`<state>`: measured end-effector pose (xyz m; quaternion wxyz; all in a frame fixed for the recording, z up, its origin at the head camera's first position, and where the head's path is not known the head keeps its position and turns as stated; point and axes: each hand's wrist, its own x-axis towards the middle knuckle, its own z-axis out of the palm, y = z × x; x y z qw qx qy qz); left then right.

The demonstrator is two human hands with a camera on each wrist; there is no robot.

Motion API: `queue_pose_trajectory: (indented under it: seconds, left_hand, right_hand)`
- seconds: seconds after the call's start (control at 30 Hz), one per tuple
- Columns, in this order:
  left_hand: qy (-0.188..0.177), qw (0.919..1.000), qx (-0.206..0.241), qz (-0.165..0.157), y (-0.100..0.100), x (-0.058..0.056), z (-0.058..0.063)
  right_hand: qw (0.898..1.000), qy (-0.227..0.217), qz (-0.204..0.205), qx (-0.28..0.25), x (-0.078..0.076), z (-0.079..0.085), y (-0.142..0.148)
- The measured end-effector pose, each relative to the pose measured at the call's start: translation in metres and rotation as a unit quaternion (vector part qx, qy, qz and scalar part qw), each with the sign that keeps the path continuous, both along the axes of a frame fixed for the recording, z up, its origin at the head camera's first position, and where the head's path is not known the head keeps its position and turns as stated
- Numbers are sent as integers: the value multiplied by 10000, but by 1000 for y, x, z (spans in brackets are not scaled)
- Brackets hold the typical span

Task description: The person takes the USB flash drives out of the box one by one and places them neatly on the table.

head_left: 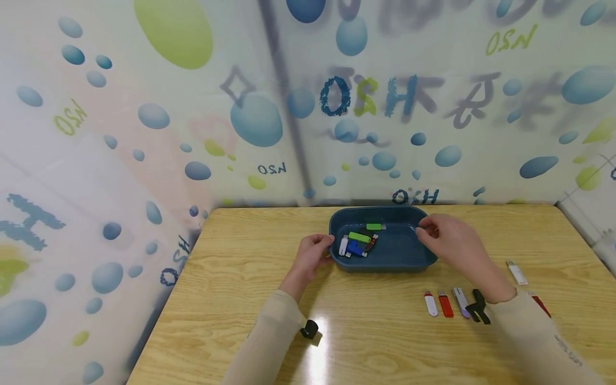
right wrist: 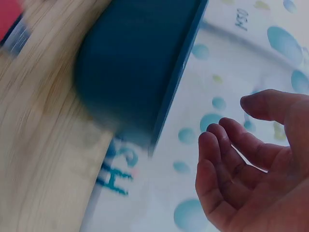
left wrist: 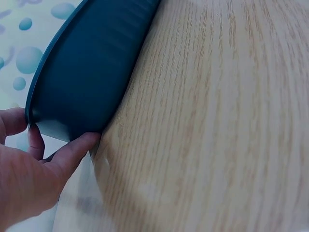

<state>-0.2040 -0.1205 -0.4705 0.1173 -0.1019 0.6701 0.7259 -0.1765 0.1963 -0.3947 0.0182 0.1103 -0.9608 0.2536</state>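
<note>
A dark blue tray (head_left: 404, 251) stands near the back of the table. Inside, toward its left end, lie several USB sticks, among them a green USB stick (head_left: 359, 237), a blue one (head_left: 355, 248) and a white one (head_left: 343, 245). My left hand (head_left: 312, 255) grips the tray's left end, with fingers at the rim and thumb low on the outer wall in the left wrist view. My right hand (head_left: 452, 239) is over the tray's right rim in the head view. Its fingers (right wrist: 231, 169) are loosely bent, the thumb apart, with nothing between them.
On the table right of the tray lie a red-and-white USB stick (head_left: 430, 304), a red one (head_left: 445, 305), a silver-and-purple one (head_left: 461, 302) and a white one (head_left: 517, 272). A red stick (head_left: 541, 305) is partly behind the right sleeve. A patterned wall covering (head_left: 260, 182) hangs behind the table.
</note>
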Motion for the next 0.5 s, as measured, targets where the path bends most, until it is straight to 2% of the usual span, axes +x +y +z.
queue_pose_trajectory:
  seconds: [0.23,0.5]
  left_hand:
    - [4,10000,-31,-4,0,1,1]
    - [1,10000,-89,5,1,0,0]
  right_hand:
    - [9995,-247,170,-118,-15,-5,-31]
    - [9991,-361,225,1,-31,-24,-56]
